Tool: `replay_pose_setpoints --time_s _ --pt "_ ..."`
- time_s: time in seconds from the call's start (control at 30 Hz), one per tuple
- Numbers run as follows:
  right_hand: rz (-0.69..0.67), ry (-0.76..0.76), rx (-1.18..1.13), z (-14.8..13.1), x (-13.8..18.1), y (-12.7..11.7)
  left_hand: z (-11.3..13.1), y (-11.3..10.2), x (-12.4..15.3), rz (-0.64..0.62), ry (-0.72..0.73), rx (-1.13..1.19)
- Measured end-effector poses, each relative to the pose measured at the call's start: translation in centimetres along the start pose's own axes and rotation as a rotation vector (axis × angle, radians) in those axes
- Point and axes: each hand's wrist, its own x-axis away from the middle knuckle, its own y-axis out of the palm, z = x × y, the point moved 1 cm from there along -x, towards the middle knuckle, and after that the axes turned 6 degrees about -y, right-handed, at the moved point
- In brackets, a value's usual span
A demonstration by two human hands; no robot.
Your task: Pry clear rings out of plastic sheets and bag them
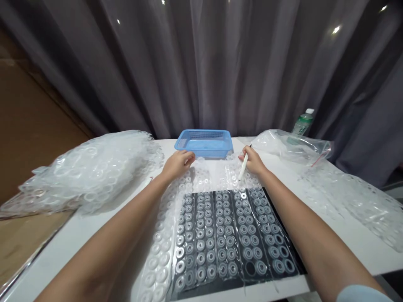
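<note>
A clear plastic sheet [220, 235] moulded with rows of small rings lies over a black mat [283, 235] on the white table [94, 226]. My left hand [176, 163] rests at the sheet's far left edge, fingers curled and pinching the plastic. My right hand [253, 162] is closed around a white pen-like tool [243, 170] with a dark tip, held at the sheet's far right edge. Both hands sit just in front of a blue plastic basket [204, 143].
A tall heap of similar ring sheets [91, 172] fills the left of the table. More clear sheets [355, 201] and a clear bag [292, 147] lie at the right. A green-labelled bottle [302, 122] stands behind them. Grey curtains hang behind.
</note>
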Motion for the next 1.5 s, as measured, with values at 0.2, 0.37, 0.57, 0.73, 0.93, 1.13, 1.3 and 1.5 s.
replay_pose_setpoints --time_s 0.2,0.37,0.57,0.73,0.93,1.13,1.3,1.5 --pt "0.094 -0.058 0.011 -0.7 -0.5 -0.4 0.3 -0.1 -0.3 0.07 -0.082 -0.056" --pt "-0.033 -0.003 0.073 -0.6 -1.1 0.6 0.6 0.7 -0.7 -0.089 -0.122 -0.078" --pt "-0.174 0.167 0.187 0.4 0.8 1.7 2.1 2.4 -1.8 -0.242 -0.1 -0.02" --pt "-0.268 0.299 0.273 -0.3 2.0 0.3 4.7 4.6 -3.6 -0.371 -0.004 0.093" --pt "-0.447 0.295 0.244 -2.9 6.3 -3.2 6.6 5.0 -4.5 -0.359 0.013 0.16" --pt "-0.503 0.262 0.179 -7.1 13.1 -5.8 6.0 4.6 -4.2 -0.23 -0.032 0.096" --pt "-0.498 0.292 0.11 -8.8 15.2 -6.3 7.5 4.4 -3.7 -0.16 -0.071 0.019" --pt "-0.49 0.31 0.077 -9.7 17.6 -8.6 13.3 0.7 4.8 -0.262 0.345 -0.01"
